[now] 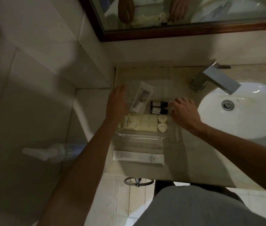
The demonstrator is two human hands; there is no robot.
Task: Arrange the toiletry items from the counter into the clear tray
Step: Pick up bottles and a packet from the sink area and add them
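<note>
- The clear shallow plastic tray (138, 137) sits on the beige stone counter (186, 152), left of the white oval basin (251, 115); it looks light and slick, so it may slide if nudged at one wall.
- The long white paper-wrapped sachet (138, 157) lies flat on the counter just outside the tray's near wall, the one item I judge not yet stowed. It looks light and slightly soft; best pinched across its narrow width near the middle.
- The white squeeze tube with grey print (141, 99) lies tilted inside the tray, toward its far half (soft-walled, so it would dent under a hard grip).
- The cream rectangular paper packets (138, 124) lie flat in the tray's near half, side by side.
- The left hand (117, 103) lies at the tray's left wall with fingers straight and flat, seemingly steadying it.
- The right hand (184, 111) hovers at the tray's right wall, fingers curled; whether they pinch anything I cannot tell.
- Two small dark bottles with black caps (159, 108) lie on their sides in the tray, just beside the right hand; smooth and likely to roll.
- Two round cream soaps (211, 123) sit below the bottles.
</note>
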